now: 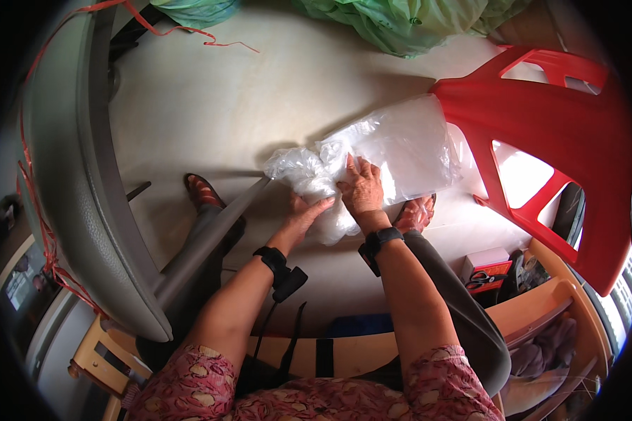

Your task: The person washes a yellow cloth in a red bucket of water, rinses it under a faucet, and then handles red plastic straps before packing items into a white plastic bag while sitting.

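Note:
A clear plastic bag [416,142] hangs in front of me between my knees, its right part flat and its left part crumpled into a bunch. My left hand [305,213] grips the lower edge of the crumpled plastic [308,171], thumb on top. My right hand [363,187] presses on the plastic where the bunched part meets the flat part, fingers bent and spread a little; whether they pinch it, I cannot tell. The fingertips of my left hand are hidden beneath the plastic.
A red plastic stool or chair [547,110] is at the right. Green plastic bags [389,21] lie at the top. A grey padded seat [68,184] with red string stands at the left. Scissors [484,280] rest against a box at the lower right, near a wooden frame [537,305].

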`<state>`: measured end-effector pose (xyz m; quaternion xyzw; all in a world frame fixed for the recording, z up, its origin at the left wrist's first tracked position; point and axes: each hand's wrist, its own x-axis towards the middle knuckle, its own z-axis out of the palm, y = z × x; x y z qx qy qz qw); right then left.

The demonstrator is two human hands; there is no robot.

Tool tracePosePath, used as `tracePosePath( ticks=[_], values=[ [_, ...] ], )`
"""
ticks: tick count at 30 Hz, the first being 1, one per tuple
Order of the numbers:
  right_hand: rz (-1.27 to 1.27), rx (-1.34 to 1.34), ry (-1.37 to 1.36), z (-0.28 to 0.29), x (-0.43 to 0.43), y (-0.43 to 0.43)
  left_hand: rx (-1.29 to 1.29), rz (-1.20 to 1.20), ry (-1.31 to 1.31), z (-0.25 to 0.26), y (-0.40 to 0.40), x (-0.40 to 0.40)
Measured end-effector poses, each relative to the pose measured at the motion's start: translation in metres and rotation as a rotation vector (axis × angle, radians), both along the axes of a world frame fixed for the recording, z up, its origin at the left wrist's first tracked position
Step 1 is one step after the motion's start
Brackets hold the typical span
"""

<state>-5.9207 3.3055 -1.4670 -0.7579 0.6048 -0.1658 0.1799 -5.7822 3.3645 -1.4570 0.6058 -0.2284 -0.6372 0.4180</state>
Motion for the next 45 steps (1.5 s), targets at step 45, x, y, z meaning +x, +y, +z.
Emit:
tracePosePath(
  ticks=[45],
  values=[
    [0.003, 0.63, -0.381, 0.105, -0.128, -0.083, 0.199, 0.115, -0.911, -0.023, -0.026, -0.028]
  ],
)
